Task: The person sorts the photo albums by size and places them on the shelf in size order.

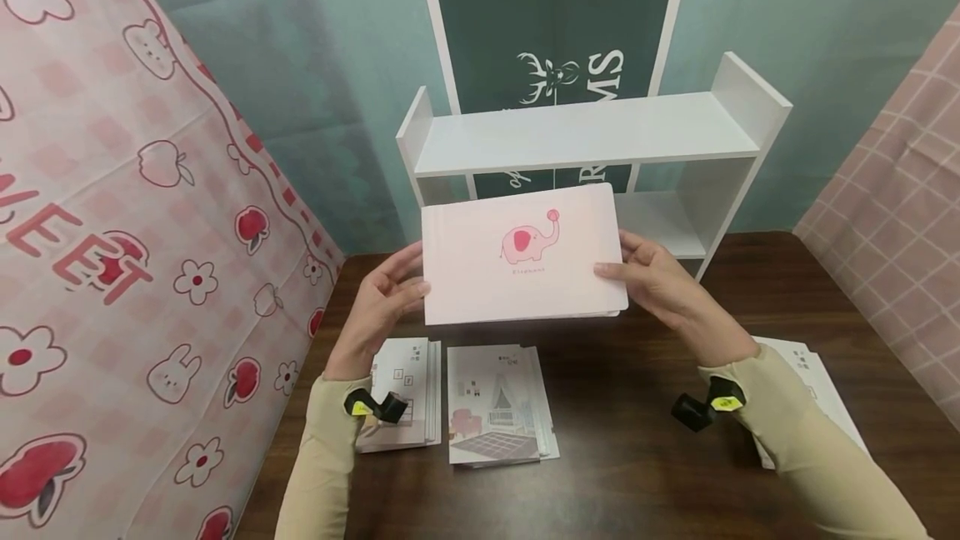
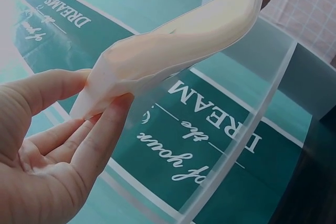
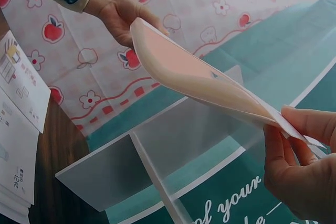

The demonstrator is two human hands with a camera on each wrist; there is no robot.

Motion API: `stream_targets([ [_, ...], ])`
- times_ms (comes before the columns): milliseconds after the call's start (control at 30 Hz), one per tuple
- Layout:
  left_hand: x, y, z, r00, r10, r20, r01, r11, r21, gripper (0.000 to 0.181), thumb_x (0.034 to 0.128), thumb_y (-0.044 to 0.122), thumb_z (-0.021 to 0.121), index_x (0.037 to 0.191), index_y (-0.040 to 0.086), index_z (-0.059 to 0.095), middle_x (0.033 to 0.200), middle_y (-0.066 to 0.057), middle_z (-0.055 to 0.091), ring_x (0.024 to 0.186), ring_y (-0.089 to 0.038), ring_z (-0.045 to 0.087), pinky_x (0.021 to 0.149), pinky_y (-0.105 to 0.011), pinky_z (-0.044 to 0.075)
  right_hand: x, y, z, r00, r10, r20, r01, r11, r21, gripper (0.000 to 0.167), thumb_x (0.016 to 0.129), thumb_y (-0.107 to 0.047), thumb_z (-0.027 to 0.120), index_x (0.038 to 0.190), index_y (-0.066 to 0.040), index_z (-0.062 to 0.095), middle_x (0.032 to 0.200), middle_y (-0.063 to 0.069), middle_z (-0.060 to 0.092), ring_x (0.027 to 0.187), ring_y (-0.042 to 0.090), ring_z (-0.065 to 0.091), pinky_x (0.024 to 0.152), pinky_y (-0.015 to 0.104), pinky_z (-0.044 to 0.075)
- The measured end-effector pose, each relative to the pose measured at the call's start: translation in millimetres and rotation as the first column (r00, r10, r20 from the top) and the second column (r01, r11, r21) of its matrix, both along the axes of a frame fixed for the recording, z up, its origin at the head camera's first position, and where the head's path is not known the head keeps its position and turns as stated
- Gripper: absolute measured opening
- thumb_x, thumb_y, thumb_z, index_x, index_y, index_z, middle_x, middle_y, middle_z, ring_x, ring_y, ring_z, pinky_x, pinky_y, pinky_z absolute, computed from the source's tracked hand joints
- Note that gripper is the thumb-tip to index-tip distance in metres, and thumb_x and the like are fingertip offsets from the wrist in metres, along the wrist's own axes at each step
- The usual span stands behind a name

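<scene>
A pale pink notebook [image 1: 465, 273] with a pink elephant on its cover is held up above the table, cover toward the head camera. My left hand [image 1: 378, 302] pinches its left edge, thumb in front and fingers behind. At the opposite edge my right hand [image 1: 663, 282] grips it the same way. The left wrist view shows the notebook [image 2: 173, 51] edge-on and bowed, its end pinched by the left hand [image 2: 58, 150]. In the right wrist view the right hand [image 3: 299, 166] pinches the near end of the curved notebook [image 3: 194, 80].
Behind the notebook stands a white shelf [image 1: 585, 136] with an upper board and side panels. Two stacks of white booklets, a left stack [image 1: 405, 365] and a middle stack [image 1: 487, 365], lie on the dark wooden table [image 1: 615, 473]. More white booklets [image 1: 810, 382] lie partly under the right forearm.
</scene>
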State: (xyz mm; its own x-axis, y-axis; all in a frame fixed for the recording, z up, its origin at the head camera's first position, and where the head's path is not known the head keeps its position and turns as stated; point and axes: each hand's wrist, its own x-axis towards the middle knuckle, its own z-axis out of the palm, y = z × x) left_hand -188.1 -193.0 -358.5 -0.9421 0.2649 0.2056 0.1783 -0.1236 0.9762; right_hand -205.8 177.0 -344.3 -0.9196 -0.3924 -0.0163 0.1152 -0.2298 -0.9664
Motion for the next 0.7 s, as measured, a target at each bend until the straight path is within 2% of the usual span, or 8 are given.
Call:
stream_targets([
  [200,-2.4,-0.4,3.7,0.999,0.001,-0.034,-0.001,1.000,-0.015,0.055,0.0874,-0.002,0.059,0.139,0.007,0.041,0.132,-0.009,0.052,0.099,-0.017,0.065,0.079,-0.033,0.055,-2.1,0.5,3.9,1.000,-0.002,-0.017,0.001,1.000,-0.007,0.063,0.087,0.005,0.058,0.141,0.001,0.026,0.111,0.000,0.061,0.092,0.013,0.064,0.077,0.029,0.055],
  [700,-4.6,-1.1,8.2,0.998,-0.007,-0.061,0.007,1.000,-0.004,0.055,0.0876,-0.002,0.058,0.139,0.006,0.041,0.130,-0.005,0.054,0.098,-0.014,0.065,0.078,-0.031,0.055,-3.9,0.1,9.1,0.998,0.005,-0.057,-0.006,1.000,-0.016,0.060,0.087,0.006,0.057,0.140,0.001,0.027,0.110,0.000,0.062,0.093,0.013,0.064,0.077,0.029,0.055],
])
